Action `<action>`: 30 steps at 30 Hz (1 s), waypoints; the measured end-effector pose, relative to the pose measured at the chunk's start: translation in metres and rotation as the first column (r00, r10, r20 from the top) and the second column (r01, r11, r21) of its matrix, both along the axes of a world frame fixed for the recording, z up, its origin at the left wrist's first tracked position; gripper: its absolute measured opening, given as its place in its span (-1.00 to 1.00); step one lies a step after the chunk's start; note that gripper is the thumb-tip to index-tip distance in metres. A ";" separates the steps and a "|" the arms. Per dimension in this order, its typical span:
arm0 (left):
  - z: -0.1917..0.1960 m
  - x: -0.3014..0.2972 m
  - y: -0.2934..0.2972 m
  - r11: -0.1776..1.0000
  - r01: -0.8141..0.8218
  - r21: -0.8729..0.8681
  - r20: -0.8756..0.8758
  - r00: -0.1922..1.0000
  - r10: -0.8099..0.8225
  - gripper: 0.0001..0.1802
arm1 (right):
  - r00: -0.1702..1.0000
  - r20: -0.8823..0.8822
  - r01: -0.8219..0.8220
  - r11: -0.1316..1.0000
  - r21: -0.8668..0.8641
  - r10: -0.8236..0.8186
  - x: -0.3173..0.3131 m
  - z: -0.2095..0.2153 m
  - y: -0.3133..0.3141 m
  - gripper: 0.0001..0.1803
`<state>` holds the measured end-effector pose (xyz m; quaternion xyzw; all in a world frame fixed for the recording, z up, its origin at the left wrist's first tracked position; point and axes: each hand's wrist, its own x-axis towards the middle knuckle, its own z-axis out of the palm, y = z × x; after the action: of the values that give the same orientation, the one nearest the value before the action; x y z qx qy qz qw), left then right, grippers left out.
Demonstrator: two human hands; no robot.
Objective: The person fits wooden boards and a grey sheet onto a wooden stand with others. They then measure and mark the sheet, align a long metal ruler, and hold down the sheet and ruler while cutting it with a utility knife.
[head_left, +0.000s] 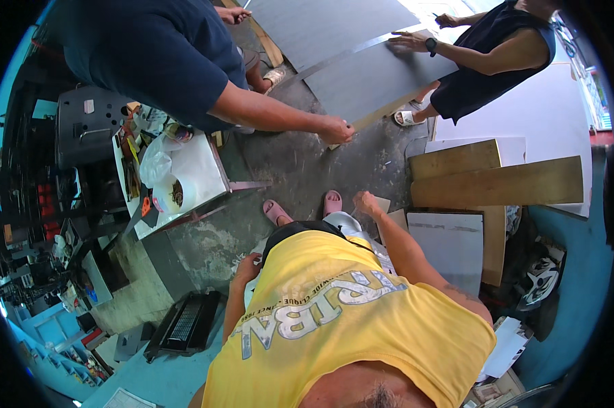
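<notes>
My right hand (pixel 366 202) is held out beside my right knee with its fingers curled in. Whatever it may hold is hidden, and a small beige board (pixel 383 205) lies right behind it. My left hand (pixel 250 265) hangs low by my left hip, against something whitish under me. Its fingers show only partly. In front, a large grey panel (pixel 368 85) is tended by two other people. One, in a dark shirt, grips its near edge with a hand (pixel 337 130). The other presses a hand (pixel 409 42) on a long metal straightedge (pixel 361 46) lying across it.
A white table (pixel 201 160) on the left carries plastic bags, tools and an orange-handled saw (pixel 145 207). Brown wooden boards (pixel 497 183) and a grey panel (pixel 446 241) lean at my right. Behind my left side rests a black slatted case (pixel 184 325).
</notes>
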<state>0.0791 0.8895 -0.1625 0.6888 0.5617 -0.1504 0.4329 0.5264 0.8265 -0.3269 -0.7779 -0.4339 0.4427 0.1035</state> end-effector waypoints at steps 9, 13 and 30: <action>-0.019 -0.014 -0.006 0.999 0.003 0.036 0.092 0.996 -0.006 -0.66 | 0.999 0.039 0.004 1.000 0.031 -0.005 0.001 0.021 0.019 -0.71; -0.028 -0.025 0.012 1.000 -0.010 0.020 0.059 0.998 0.009 -0.65 | 0.997 0.076 0.018 1.000 -0.007 -0.018 -0.009 0.034 0.018 -0.74; -0.038 -0.075 0.123 0.997 0.046 0.063 0.087 0.995 -0.052 -0.63 | 0.988 0.144 0.062 0.998 -0.032 -0.057 -0.091 0.065 0.018 -0.69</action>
<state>0.0040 1.0123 -0.2001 0.7212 0.5294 -0.1133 0.4322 0.4352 0.8447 -0.2623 -0.8220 -0.4086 0.3902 0.0708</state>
